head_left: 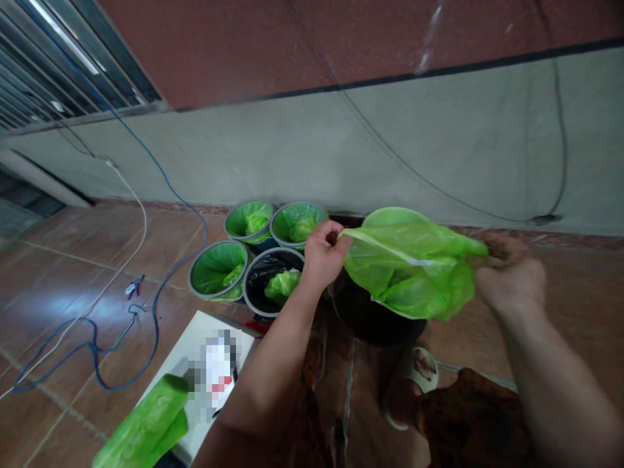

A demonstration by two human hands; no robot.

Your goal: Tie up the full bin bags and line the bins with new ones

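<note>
A bright green plastic bag [419,266] is stretched between my two hands above a dark bin [355,312]. My left hand [325,255] pinches the bag's near-left rim, thumb and fingers closed. At the other side, my right hand [511,270] is closed on the bag's right edge, slightly smeared by motion. The bag's mouth is partly spread, and its lower part hangs over the bin's opening, hiding much of the far rim. I cannot tell how far any of it reaches inside.
Several grey-rimmed bins with green bags stand left of my hands, one bin [273,283] lined in black. A roll of green bags [146,422] lies on a white surface [195,338]. A blue cable [156,312] loops across the tiled floor. The wall [244,149] rises behind.
</note>
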